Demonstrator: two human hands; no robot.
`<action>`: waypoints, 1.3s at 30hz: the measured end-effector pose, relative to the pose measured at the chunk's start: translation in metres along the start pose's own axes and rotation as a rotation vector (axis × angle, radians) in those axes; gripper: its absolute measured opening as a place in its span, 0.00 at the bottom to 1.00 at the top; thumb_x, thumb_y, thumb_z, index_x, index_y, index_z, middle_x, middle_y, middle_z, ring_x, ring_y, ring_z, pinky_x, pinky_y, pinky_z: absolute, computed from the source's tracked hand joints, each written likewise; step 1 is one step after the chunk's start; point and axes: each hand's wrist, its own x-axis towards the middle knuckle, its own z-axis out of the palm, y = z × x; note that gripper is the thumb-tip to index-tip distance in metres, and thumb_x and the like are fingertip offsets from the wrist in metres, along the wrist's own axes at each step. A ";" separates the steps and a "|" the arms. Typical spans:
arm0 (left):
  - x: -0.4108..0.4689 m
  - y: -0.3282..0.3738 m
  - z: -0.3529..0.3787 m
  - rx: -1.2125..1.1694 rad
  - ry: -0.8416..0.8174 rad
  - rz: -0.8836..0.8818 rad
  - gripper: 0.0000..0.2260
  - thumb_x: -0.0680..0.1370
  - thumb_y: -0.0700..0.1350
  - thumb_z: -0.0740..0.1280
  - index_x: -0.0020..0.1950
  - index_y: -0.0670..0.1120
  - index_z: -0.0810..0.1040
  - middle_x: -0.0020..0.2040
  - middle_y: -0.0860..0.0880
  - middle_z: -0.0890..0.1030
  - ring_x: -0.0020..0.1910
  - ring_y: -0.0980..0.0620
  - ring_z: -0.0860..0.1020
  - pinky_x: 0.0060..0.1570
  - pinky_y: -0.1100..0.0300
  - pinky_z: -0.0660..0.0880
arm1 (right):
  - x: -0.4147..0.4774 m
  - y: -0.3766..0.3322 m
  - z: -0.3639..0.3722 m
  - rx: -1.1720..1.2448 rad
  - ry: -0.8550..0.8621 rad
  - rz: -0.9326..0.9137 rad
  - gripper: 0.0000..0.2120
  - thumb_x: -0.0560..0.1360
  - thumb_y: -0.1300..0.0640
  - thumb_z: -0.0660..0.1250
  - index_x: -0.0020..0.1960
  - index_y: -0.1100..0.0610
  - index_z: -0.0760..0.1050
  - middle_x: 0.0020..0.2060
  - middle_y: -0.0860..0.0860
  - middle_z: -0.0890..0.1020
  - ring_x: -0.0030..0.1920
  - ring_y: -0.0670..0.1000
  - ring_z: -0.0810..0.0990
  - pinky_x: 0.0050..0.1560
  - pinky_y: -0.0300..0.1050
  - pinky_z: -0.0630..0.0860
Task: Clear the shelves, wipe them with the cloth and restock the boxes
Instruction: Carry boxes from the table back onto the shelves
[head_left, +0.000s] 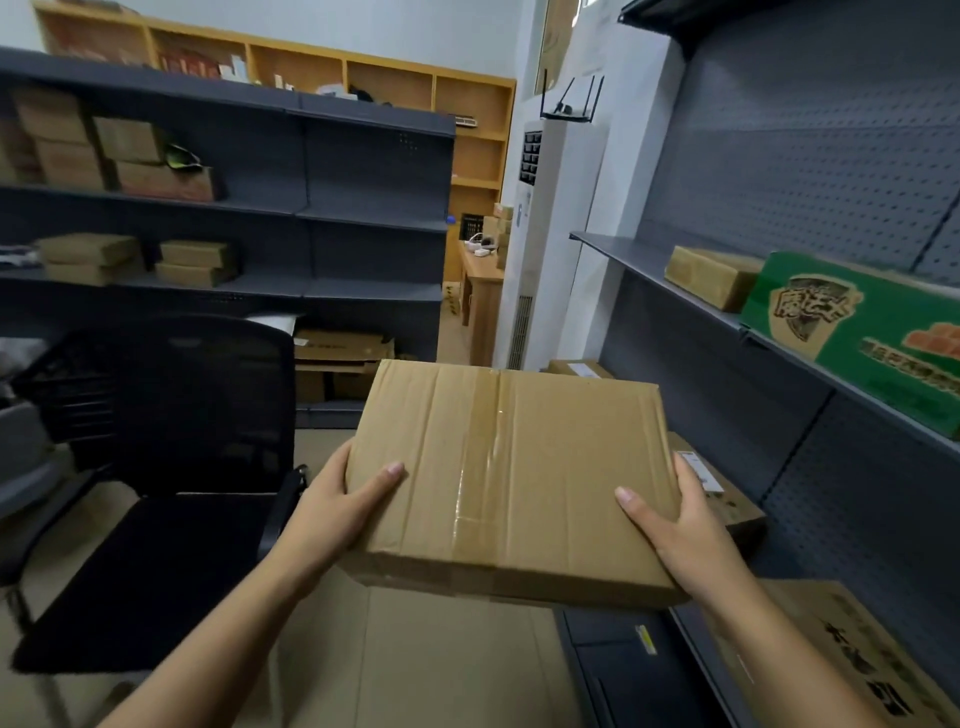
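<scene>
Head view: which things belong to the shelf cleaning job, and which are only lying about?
Belong to the job: flat brown cardboard box sealed with clear tape, held at both sides; grey metal shelf on the right; small brown cardboard box and green printed carton on that shelf.
Lying about: black mesh office chair; black router with antennas; tall white air conditioner; wooden cubby unit.

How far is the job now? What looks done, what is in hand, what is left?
Done: unclear; no cloth shows, yet the right shelf carries a small brown box and a green carton. In hand: left hand and right hand grip a taped cardboard box. Left: probably shelving it and the labelled box below.
</scene>
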 end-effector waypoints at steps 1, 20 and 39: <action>0.015 -0.001 -0.002 -0.001 0.000 0.003 0.30 0.73 0.64 0.71 0.72 0.58 0.69 0.60 0.56 0.79 0.56 0.55 0.79 0.50 0.57 0.76 | 0.013 -0.003 0.007 0.003 -0.005 0.002 0.46 0.70 0.33 0.73 0.80 0.42 0.55 0.65 0.43 0.75 0.62 0.47 0.76 0.61 0.51 0.74; 0.302 0.022 -0.002 -0.022 -0.103 0.085 0.34 0.72 0.63 0.70 0.76 0.56 0.66 0.61 0.58 0.77 0.56 0.57 0.77 0.46 0.63 0.72 | 0.243 -0.054 0.079 0.005 0.114 -0.048 0.35 0.76 0.47 0.72 0.77 0.41 0.57 0.58 0.37 0.74 0.54 0.34 0.73 0.46 0.33 0.69; 0.592 0.040 0.081 0.024 -0.106 0.045 0.32 0.75 0.61 0.69 0.77 0.55 0.64 0.56 0.58 0.75 0.53 0.57 0.76 0.43 0.60 0.72 | 0.536 -0.029 0.109 0.051 0.143 -0.010 0.35 0.77 0.48 0.72 0.78 0.44 0.57 0.55 0.33 0.73 0.51 0.32 0.74 0.40 0.27 0.70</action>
